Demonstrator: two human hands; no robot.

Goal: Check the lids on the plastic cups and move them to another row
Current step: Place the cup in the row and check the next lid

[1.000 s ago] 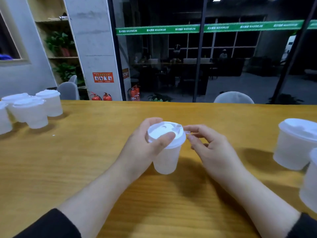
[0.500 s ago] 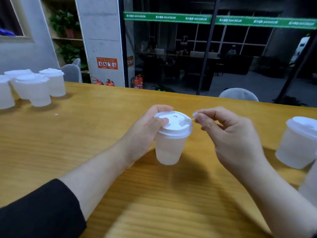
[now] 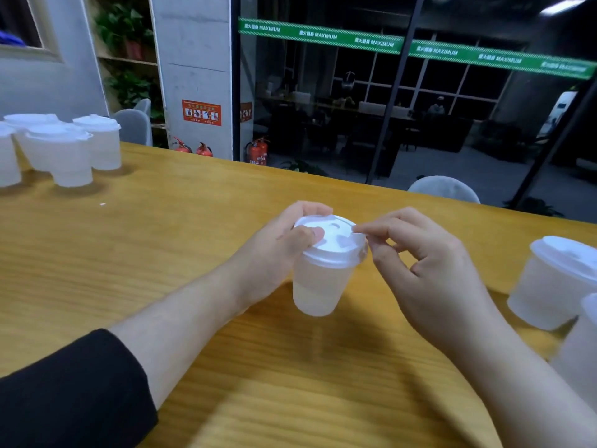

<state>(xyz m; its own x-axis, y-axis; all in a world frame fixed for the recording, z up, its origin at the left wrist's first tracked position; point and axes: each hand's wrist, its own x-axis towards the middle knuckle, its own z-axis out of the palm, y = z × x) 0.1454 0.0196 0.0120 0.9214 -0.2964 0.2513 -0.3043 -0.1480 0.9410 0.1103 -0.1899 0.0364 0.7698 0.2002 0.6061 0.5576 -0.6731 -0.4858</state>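
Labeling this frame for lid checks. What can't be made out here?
All in the head view:
- Held cup: its left wall is hidden by the left hand.
- Lid: right rim seal is covered by the right hand fingers.
- Cups at right: the nearest is blurred and cut off by the frame edge.
- Cups at far left: overlapping, one cut by the left edge; lid seating too small to judge.

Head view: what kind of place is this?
Likely an office or shared workspace at night: a long wooden table, a glass partition with desks and chairs behind it, and fire extinguishers by a pillar.
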